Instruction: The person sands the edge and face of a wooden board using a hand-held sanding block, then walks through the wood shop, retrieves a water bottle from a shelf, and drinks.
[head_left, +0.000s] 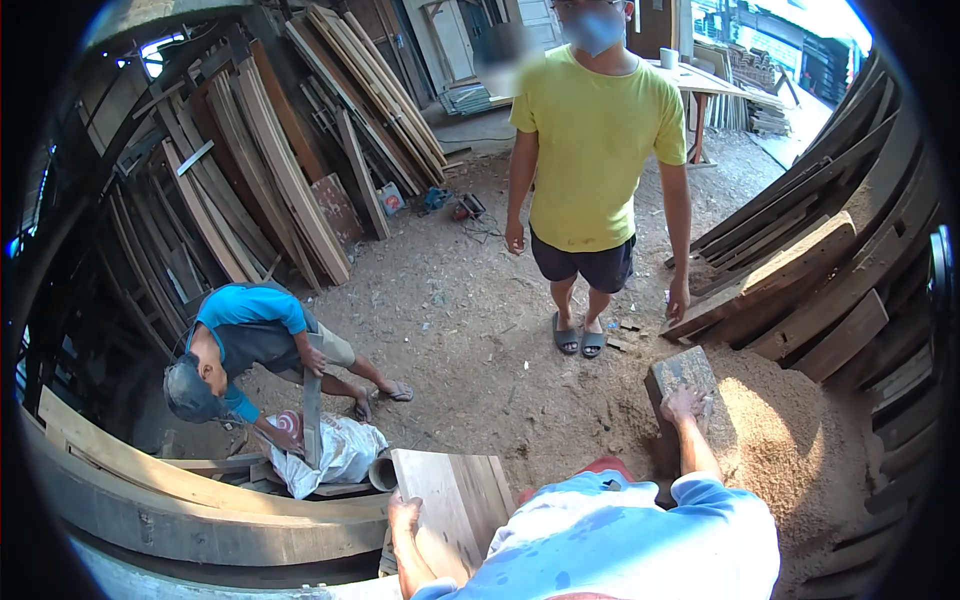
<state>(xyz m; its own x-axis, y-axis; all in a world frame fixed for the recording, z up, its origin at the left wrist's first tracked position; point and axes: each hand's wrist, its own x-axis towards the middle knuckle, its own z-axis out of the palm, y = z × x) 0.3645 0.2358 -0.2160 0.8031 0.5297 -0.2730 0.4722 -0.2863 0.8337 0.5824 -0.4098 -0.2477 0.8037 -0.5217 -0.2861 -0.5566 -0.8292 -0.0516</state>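
My left hand (404,513) is closed around the left edge of a pale wooden board (447,497), at the lower middle beside my light blue shirt. My right arm stretches forward to the right. There my right hand (685,403) rests on top of a thick, greyish wooden block (690,370), its fingers apart. The block stands at the edge of a heap of sawdust (775,425). A bit of red cloth or seat (600,467) shows just past my shirt.
A person in a yellow shirt (600,150) stands ahead, facing me. At left, a person in a blue top (250,320) bends over a white sack (345,455), holding a narrow board (313,410). Planks (270,160) lean behind; thick slabs (780,270) line the right. Power tools (467,207) lie on the dirt floor.
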